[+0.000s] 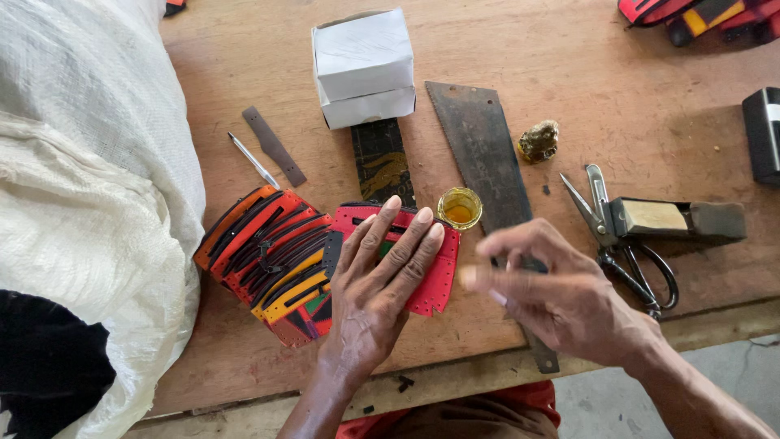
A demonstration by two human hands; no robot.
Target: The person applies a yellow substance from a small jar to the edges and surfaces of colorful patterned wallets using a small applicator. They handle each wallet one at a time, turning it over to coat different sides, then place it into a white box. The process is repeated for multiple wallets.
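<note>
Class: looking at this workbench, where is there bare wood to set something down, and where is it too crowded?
Bare wood lies right of the white box, above the scissors, and along the near edge below the red pieces. It is crowded mid-bench: left hand on a red piece, glue cup, saw blade, right hand.

White paper-wrapped box [362, 65] at table's far edge, rectangular, standing on dark printed strip [383, 162].

The flat leather piece [435, 276] is red with dotted edges; the fanned stack of leather pieces [268, 252] red, orange, yellow, black; the cardboard box [363, 65] white; the small glass jar [459, 207] amber.
</note>
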